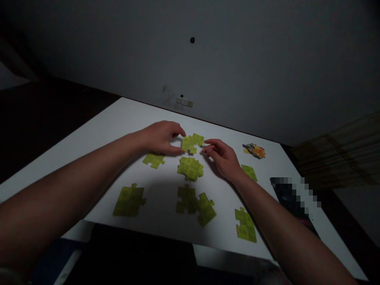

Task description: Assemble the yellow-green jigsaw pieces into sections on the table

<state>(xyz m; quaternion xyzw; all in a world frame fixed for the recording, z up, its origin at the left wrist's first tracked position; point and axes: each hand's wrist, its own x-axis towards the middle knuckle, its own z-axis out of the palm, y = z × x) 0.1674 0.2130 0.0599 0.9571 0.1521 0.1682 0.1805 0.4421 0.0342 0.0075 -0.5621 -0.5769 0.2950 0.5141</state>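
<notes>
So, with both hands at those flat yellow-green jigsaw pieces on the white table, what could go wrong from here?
The loose pile of yellow-green jigsaw pieces lies just below the left hand and right hand; either might scatter it.

The left forearm passes close over a yellow-green knobbed piece and could drag it.

The right forearm runs beside another, near the table's front edge; a nudge might push it off.

Two yellow-green puzzle pieces are flanked by the left hand and right hand; a pile is seen nearer on the table.
</notes>
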